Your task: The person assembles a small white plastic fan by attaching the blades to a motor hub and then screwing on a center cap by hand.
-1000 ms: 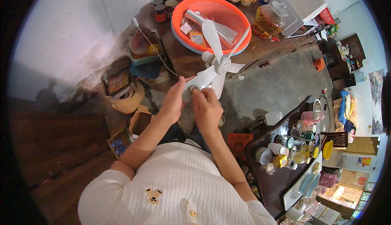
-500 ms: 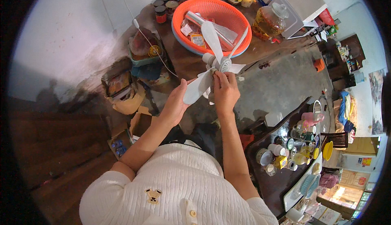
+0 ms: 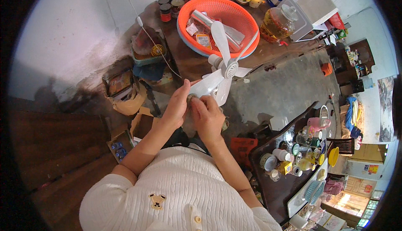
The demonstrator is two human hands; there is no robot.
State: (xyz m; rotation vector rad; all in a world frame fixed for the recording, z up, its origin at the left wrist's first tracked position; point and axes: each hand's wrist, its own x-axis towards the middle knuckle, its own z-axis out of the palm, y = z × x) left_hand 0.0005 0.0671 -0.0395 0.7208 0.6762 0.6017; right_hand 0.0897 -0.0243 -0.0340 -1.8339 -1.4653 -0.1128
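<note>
A white fan point(image 3: 230, 68) with several long blades hangs in front of me, its round slotted hub facing right. My left hand point(image 3: 177, 102) is closed at the tip of the blade nearest me, with its thumb up along the edge and its other fingers mostly hidden. Close beside it, my right hand point(image 3: 207, 116) bends its fingers against the same blade tip. Between the hands shows a bit of a crumpled grey-green rag point(image 3: 191, 97), pinched in the right fingers. Another blade point(image 3: 224, 91) points down just past the right hand.
Beyond the fan, an orange plastic basket point(image 3: 254, 24) with packets inside stands on a brown wooden table point(image 3: 173, 44). Next to it is a glass jar point(image 3: 278, 21) of dark contents. At right, a dark table point(image 3: 268, 185) carries several jars. Cardboard boxes point(image 3: 133, 101) sit at left.
My right hand has slid from near the hub down the blade to its tip, beside my left hand. The left hand has shifted slightly left, and the blades have turned a little.
</note>
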